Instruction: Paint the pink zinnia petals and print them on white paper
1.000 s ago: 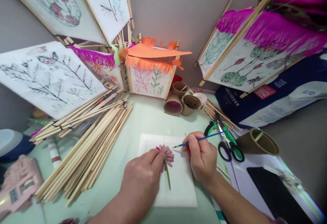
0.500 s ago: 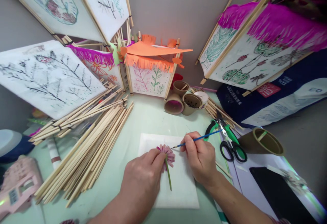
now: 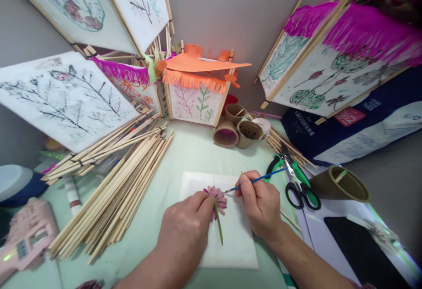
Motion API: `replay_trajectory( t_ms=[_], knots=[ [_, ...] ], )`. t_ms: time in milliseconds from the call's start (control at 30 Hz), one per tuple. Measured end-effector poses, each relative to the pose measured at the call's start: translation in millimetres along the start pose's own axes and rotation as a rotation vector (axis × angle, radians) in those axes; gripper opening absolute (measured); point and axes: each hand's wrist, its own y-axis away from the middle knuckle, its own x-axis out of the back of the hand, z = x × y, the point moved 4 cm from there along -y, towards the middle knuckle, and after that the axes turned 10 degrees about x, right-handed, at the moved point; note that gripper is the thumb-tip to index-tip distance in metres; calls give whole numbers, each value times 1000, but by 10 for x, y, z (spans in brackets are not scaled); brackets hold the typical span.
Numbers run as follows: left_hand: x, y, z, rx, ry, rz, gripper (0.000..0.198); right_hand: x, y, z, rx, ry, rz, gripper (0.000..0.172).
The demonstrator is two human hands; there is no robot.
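A pink flower (image 3: 221, 199) with a green stem (image 3: 218, 225) lies face down on a square of white paper (image 3: 235, 254). My left hand (image 3: 187, 225) is closed at its left side, thumb and fingers pinching the flower against the paper. In a pen-like grip, my right hand (image 3: 259, 203) holds a thin blue paintbrush (image 3: 260, 179). The brush's dark tip points left and reaches the flower's upper right petals; whether it touches them I cannot tell. The brush's far end passes over the scissors.
Bundles of wooden sticks (image 3: 121, 192) lie at left, near a pink glue gun (image 3: 29, 240). Brown paper cups (image 3: 226, 134) stand behind the paper. Black-handled scissors (image 3: 298, 192) and another brown cup (image 3: 339, 185) are at right. Paper lanterns (image 3: 194, 102) with painted plants stand around.
The view has shifted very slightly, so the surroundings sit a little farther right. Both hands, the flower and the paintbrush keep almost the same position on the paper.
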Motion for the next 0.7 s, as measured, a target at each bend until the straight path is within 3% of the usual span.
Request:
replay_trajectory(
  t_ms=[200,367,467,600,700],
  knots=[
    [-13,22,-11,-3,-5,0,28,32,8,40,-94,-40,74,25],
    [-29,40,-20,1,-12,-6,26,116,-99,174,-307,-152,174,15],
    [-38,39,-21,12,-13,-34,27,135,-241,216,-395,-219,161,20],
    [-41,34,-18,26,-20,-61,25,63,-385,193,-335,-208,41,34],
    [-41,36,-16,34,-35,-79,23,-24,-411,243,-271,-71,18,30]
  ],
)
